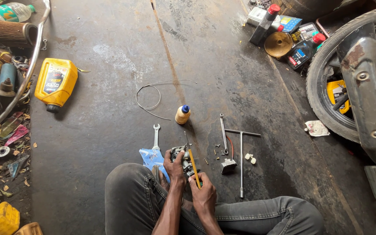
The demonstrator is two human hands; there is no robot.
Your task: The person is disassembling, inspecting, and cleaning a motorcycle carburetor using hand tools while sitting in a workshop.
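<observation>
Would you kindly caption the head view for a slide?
Seated on a workshop floor, left hand grips a small metal part; right hand holds a yellow-handled screwdriver.

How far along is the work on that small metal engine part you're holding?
Already apart: small screws and a grey metal piece lie loose on the concrete floor by the T-handled wrench. In hand: the left hand grips the small grey metal engine part while the right hand works a yellow-handled screwdriver into it. Left: those loose pieces are not yet refitted.
</observation>
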